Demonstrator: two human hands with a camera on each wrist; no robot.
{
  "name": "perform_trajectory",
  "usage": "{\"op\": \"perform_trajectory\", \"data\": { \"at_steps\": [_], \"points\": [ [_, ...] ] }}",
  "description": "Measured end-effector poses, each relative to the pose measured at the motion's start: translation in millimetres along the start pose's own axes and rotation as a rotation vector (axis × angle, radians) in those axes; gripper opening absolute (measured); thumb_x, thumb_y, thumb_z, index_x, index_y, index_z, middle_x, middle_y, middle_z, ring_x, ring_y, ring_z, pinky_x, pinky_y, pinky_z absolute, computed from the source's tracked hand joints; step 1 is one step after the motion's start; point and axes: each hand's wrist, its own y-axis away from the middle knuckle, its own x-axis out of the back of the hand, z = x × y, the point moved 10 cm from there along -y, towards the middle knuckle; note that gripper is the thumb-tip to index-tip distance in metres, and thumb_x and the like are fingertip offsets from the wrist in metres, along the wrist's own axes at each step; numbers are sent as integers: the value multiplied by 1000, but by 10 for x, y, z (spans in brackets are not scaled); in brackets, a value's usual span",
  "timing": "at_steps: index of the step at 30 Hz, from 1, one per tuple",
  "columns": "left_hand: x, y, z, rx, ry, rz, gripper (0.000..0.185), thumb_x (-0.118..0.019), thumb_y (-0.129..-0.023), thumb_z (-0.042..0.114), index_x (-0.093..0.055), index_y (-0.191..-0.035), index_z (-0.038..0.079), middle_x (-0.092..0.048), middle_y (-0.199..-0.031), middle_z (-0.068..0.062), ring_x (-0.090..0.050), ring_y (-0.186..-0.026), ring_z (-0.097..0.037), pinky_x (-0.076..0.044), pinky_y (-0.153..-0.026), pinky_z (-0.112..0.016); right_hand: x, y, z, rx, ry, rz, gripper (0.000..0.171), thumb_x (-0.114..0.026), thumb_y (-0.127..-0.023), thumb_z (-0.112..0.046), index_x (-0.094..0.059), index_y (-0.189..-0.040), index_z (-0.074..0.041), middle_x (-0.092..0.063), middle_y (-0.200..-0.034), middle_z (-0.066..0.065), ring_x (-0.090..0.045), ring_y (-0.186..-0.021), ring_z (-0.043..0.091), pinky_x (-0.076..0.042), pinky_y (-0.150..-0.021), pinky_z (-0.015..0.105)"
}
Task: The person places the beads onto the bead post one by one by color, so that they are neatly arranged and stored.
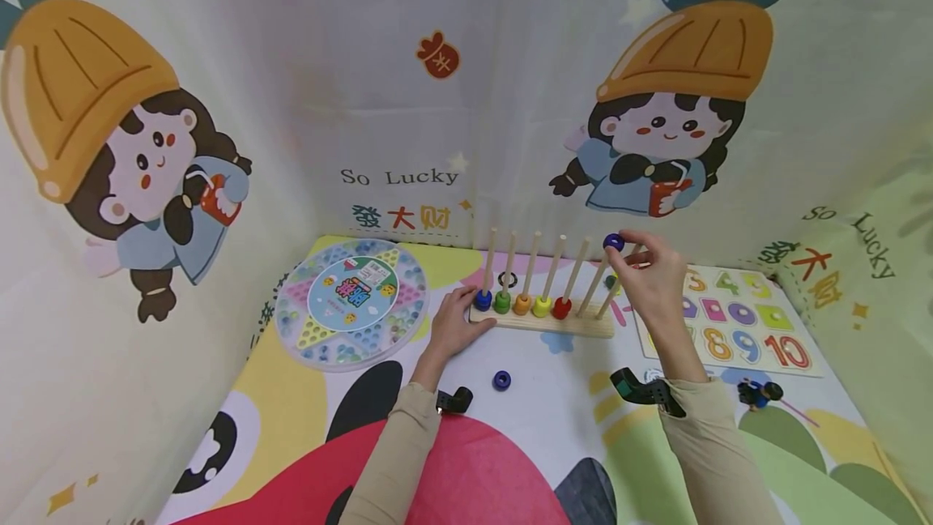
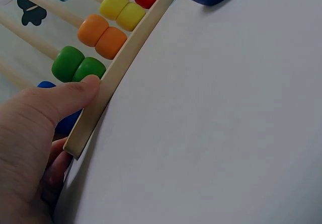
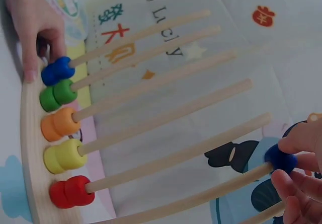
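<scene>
A wooden peg rack [image 1: 543, 325] stands on the table with several upright pegs. Stacked pairs of beads sit low on five pegs: blue [image 3: 58, 71], green [image 3: 58, 95], orange [image 2: 102, 36], yellow [image 2: 122, 11] and red [image 3: 72, 192]. My left hand [image 1: 453, 324] grips the rack's left end, its thumb across the front edge by the green beads. At the tip of the sixth peg, my right hand [image 1: 650, 272] pinches a dark blue bead [image 3: 280, 158] between thumb and fingers. Another dark blue bead [image 1: 501, 380] lies loose on the table in front of the rack.
A round Chinese checkers board [image 1: 295, 298] lies left of the rack. To the right is a number puzzle board [image 1: 802, 363], partly behind my right arm. A small dark figure [image 1: 760, 394] lies near the right edge. Printed cloth walls [image 1: 503, 104] rise behind.
</scene>
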Motion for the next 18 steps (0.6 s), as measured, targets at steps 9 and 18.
{"op": "perform_trajectory", "data": {
  "at_steps": [9,18],
  "points": [
    [-6,-1,7,-1,10,0,72,-77,-82,42,-56,-138,2,-52,-140,-11,-47,-129,-29,-42,-104,-46,55,185,-56,101,-48,65,26,-74,-87,-10,-71,-110,2,-69,-105,16,-55,-76,-7,-43,-64,8],
    [7,-8,16,-11,-11,6,72,-78,-82,41,-56,-138,1,-52,-140,-12,-47,-128,-31,-42,-103,-46,-837,943,83,155,-174,-379,23,-77,-82,-2,-72,-104,2,-71,-96,13,-67,-79,19,-54,-60,25]
  ]
}}
